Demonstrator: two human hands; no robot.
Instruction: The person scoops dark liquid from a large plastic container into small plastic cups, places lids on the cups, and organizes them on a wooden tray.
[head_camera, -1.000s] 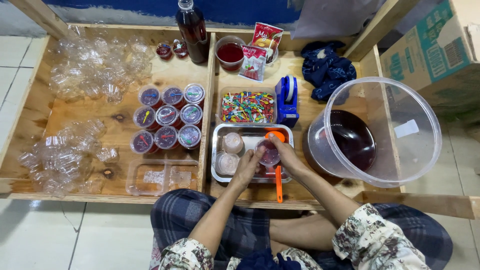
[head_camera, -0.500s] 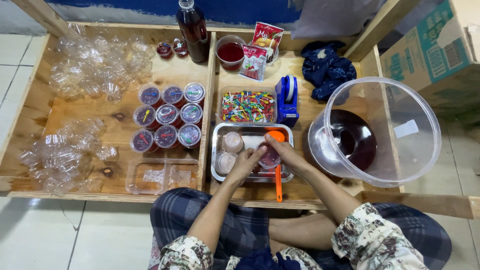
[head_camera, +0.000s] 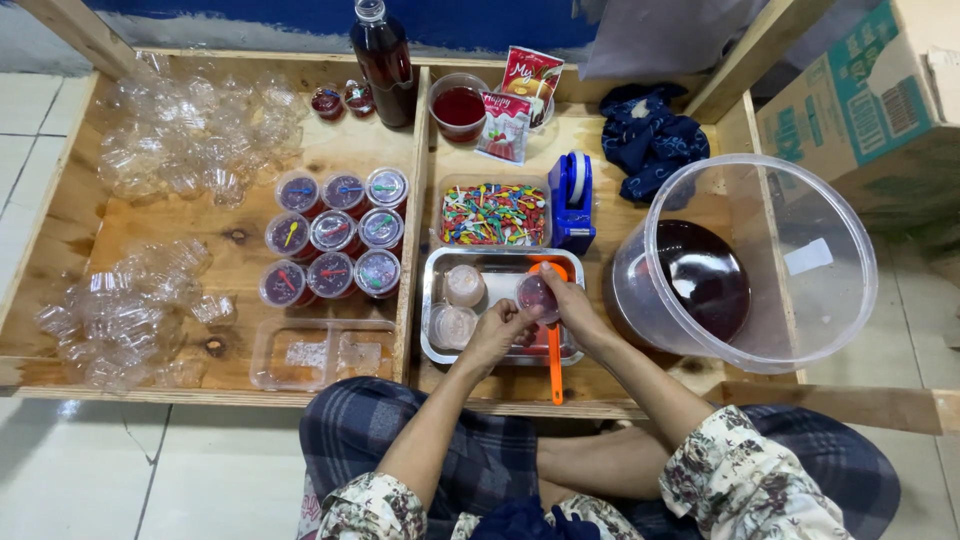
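both hands (head_camera: 530, 315) grip small cup (head_camera: 537, 293) above metal tray (head_camera: 432, 300)

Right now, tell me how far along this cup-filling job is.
Done: nine lidded cups of dark jelly stand in a block in the left bay. In hand: the left hand and right hand hold one small cup over the metal tray; two more cups sit in the tray. Left: piles of empty clear cups and dark liquid in the big bucket.
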